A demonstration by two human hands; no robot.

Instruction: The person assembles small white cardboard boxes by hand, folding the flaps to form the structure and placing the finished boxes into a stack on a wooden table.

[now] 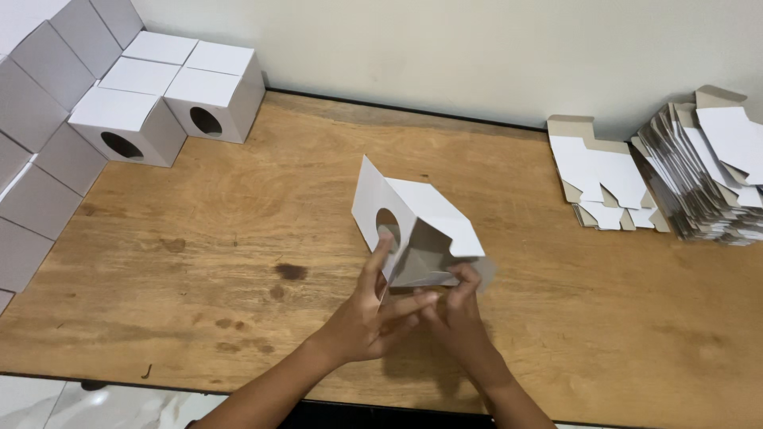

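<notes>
A half-folded white cardboard box (421, 214) with a round hole in one side is held above the middle of the wooden table (199, 254). My left hand (369, 314) grips its near left wall, thumb up by the hole. My right hand (459, 314) holds the box's lower open end, fingers curled on a flap. The grey inside of the box faces me.
Finished white boxes (171, 99) with round holes stand at the back left, beside a tall stack of more boxes (40, 119) along the left edge. Flat box blanks lie in a low pile (604, 179) and a thick pile (707, 175) at the back right.
</notes>
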